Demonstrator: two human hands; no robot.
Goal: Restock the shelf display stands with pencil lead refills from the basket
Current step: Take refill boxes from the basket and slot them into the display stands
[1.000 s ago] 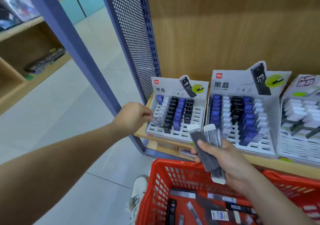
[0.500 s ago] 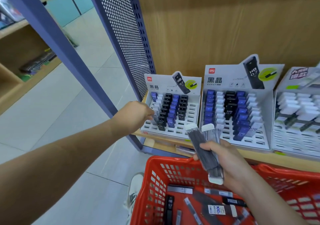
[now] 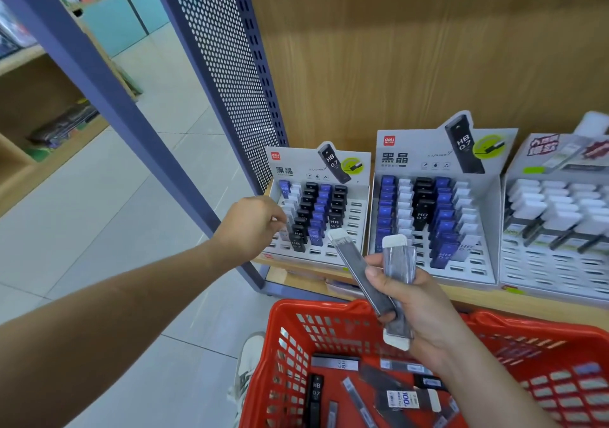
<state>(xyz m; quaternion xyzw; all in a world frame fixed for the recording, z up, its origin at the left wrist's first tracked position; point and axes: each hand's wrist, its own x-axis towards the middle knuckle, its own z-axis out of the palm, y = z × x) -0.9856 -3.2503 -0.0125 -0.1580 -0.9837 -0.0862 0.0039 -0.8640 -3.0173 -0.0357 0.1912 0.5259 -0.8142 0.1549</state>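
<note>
Head view: right grip (image 3: 418, 302) is clenched round two clear refill cases (image 3: 397, 269) with white caps, fanned apart at the top. It holds them over the back rim of the red basket (image 3: 280, 328), just in front of the shelf (image 3: 501, 300) front edge. Left grip (image 3: 253, 226) is at the front-left slots of the left display stand (image 3: 357, 229), which sits at the shelf's left end. Its fingers are curled; can't tell if they hold anything. Middle stand (image 3: 491, 223) and right stand (image 3: 553, 272) sit next along the shelf, partly filled. Loose refills (image 3: 336, 361) lie on the basket floor.
</note>
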